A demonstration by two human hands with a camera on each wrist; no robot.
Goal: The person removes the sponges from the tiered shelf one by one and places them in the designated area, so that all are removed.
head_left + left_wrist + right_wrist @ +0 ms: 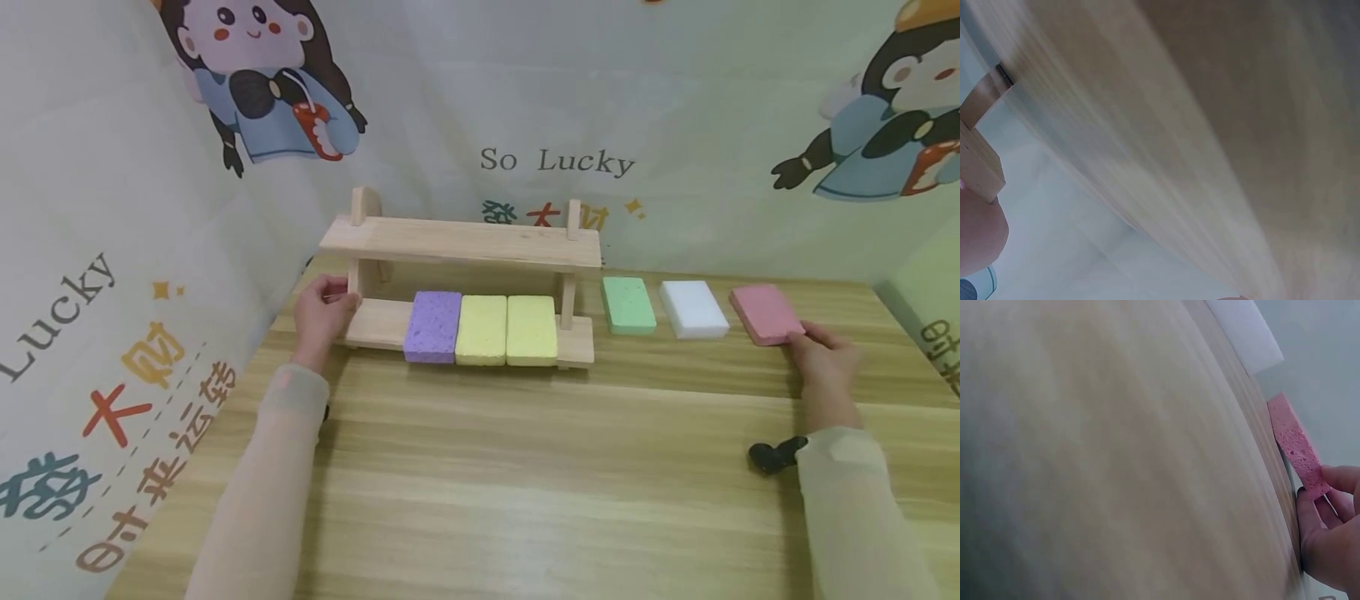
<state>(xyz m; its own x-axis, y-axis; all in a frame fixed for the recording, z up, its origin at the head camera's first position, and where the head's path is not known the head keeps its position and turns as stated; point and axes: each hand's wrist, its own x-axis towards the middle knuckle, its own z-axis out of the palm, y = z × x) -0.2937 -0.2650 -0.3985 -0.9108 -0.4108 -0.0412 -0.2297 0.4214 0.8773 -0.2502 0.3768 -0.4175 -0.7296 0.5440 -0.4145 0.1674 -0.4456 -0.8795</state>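
At the right of the head view, my right hand (pixel 823 358) pinches the near right corner of a pink sponge (pixel 765 313). In the right wrist view, thumb and fingers hold one end of this porous pink sponge (pixel 1297 447), its far end tilted up. My left hand (pixel 322 317) grips the left end of a two-tier wooden rack (pixel 465 240) by its upright. The left wrist view shows only a bit of that hand (pixel 982 231) against the wood. On the lower tier, a purple sponge (pixel 432 325) and two yellow sponges (pixel 482 329) lie side by side.
Right of the rack, a green sponge (pixel 629 305) and a white sponge (pixel 693 308) lie spaced apart on the wood-grain table (pixel 525 475). A printed cloth (pixel 420 108) hangs behind and at the sides. The rack's upper tier carries no sponge.
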